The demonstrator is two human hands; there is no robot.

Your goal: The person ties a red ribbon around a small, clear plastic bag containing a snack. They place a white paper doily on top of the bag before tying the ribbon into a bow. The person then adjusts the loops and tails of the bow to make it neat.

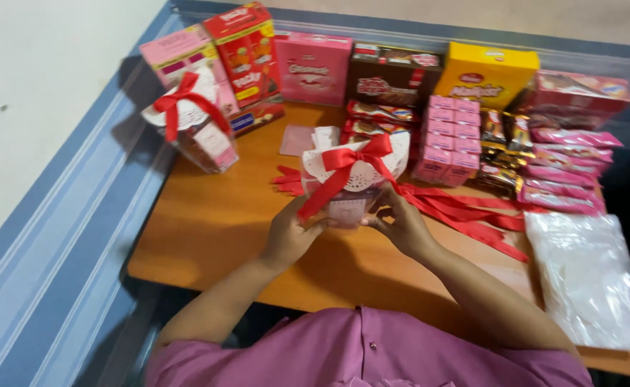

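A clear gift box [349, 204] with a white doily top and a red ribbon bow [347, 163] sits near the middle of the wooden bench [207, 229], held between both hands. The left hand [291, 233] presses against its left side, fingers [313, 223] curled narrowly around the lower corner, where a tail of the bow hangs down over them. The right hand [399, 223] cups the right side, its fingers [379, 215] bent close against the box wall. The box stands upright, touching both hands.

To the far left stands a second finished gift box [194, 132], also wrapped with a red bow, well apart from the hands. Loose red ribbons [465, 211] lie spread on the bench just right of the right hand, running toward the right; a few more ribbon ends [286, 179] show left of the held box. Just behind the held box lies a small pink sachet [297, 140].

Along the far edge stands a row of six cartons: a pale pink one [175, 54], a red one [247, 50], a pink one [313, 66], a brown one [394, 75], a yellow one [490, 72] and a pink-and-brown one [580, 97]. In front of them are stacked small pink boxes [447, 140], dark wrapped bars [505, 136] and pink wrapped bars [566, 168]; their numbers are too blurred to count. A stack of clear plastic bags [594, 279] lies at the near right.
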